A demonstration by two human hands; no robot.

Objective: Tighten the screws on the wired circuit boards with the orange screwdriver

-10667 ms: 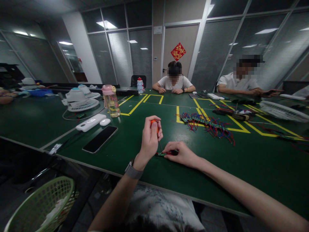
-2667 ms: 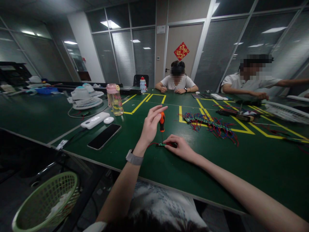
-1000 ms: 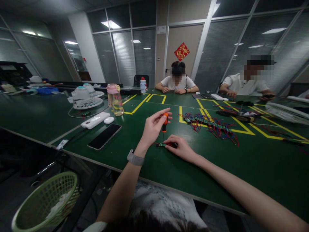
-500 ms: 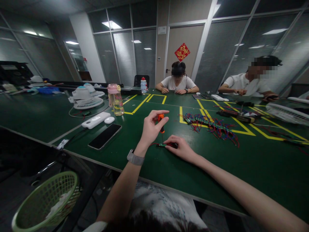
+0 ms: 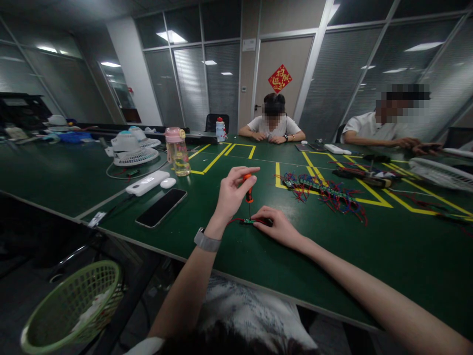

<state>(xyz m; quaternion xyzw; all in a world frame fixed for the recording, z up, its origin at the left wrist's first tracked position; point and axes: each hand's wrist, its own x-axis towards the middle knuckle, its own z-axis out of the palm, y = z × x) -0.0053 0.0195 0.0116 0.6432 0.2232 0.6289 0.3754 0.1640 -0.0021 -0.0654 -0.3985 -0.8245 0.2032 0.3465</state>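
My left hand is closed around the orange and black handle of a screwdriver, which stands upright. The screwdriver's thin shaft points down to a small green circuit board lying on the table; whether the tip sits in a screw is too small to tell. My right hand rests on the table, its thumb and fingers pinching the right end of the board. Red wire runs out of the board's left end, and dark wire shows partly under my right fingers.
On the green table, a row of wired circuit boards lies to the right. A phone, a white power bank, a drink bottle and fan parts are left. Two people sit opposite. A green basket stands below.
The screwdriver handle has turned a little within my left fingers. My right hand stays on the board. At the far right, a co-worker's hands have come closer together.
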